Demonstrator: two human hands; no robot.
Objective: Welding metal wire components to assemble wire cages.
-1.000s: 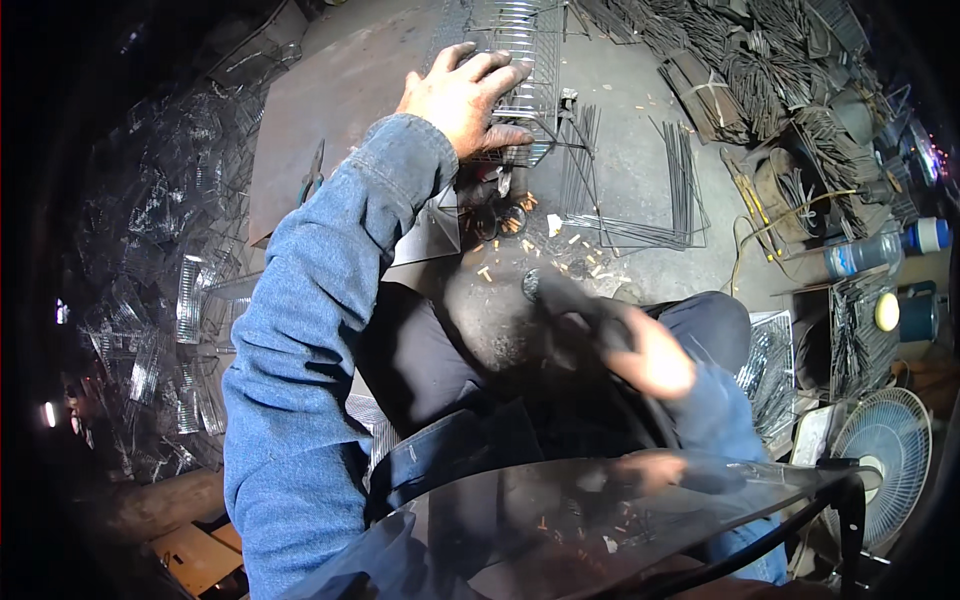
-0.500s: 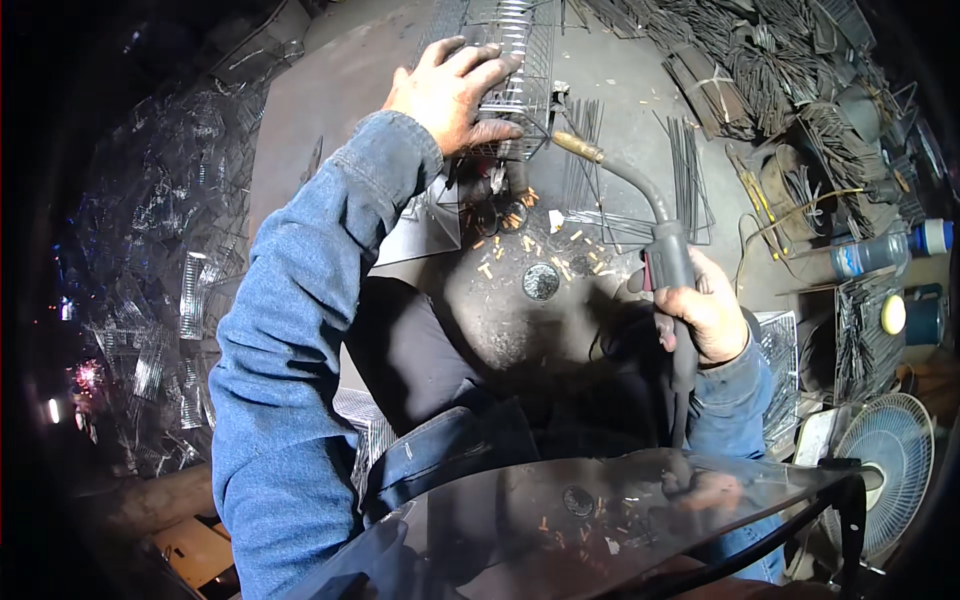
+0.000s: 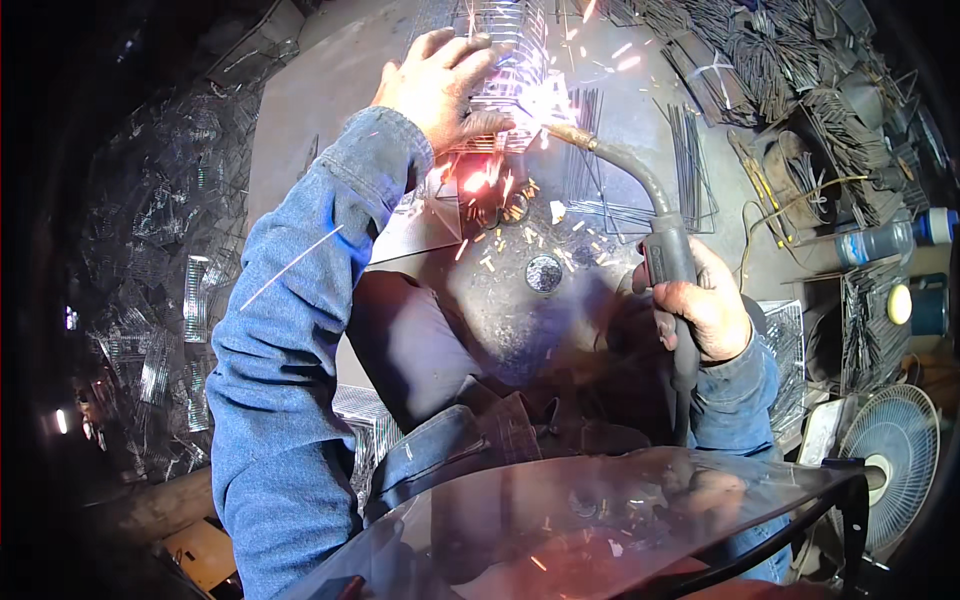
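Note:
A welding torch [image 3: 670, 250] with a curved neck fills my right hand [image 3: 712, 308], which is closed round its grey handle. Its nozzle meets the right side of a wire mesh basket [image 3: 520, 45], where a bright arc flares and sparks fly off. On the basket's left side rests my left hand [image 3: 430, 92]; fingers and thumb hold the wires beside the glare. The glare hides the exact joint, and my left palm's contact with the mesh is out of sight.
Thin rods [image 3: 688, 160] lie on the metal table [image 3: 290, 130]. Cigarette butts surround a round metal disc [image 3: 543, 273]. Wire pieces heap up at left [image 3: 150, 250]; rod bundles [image 3: 800, 60] sit far right. A fan [image 3: 890, 465] and a bottle [image 3: 875, 245] stand at right. A tinted visor [image 3: 560, 520] crosses the front.
An arc has lit at the torch tip, and sparks now spray over the table and my left sleeve. The nozzle has shifted slightly left; both hands keep nearly the same places.

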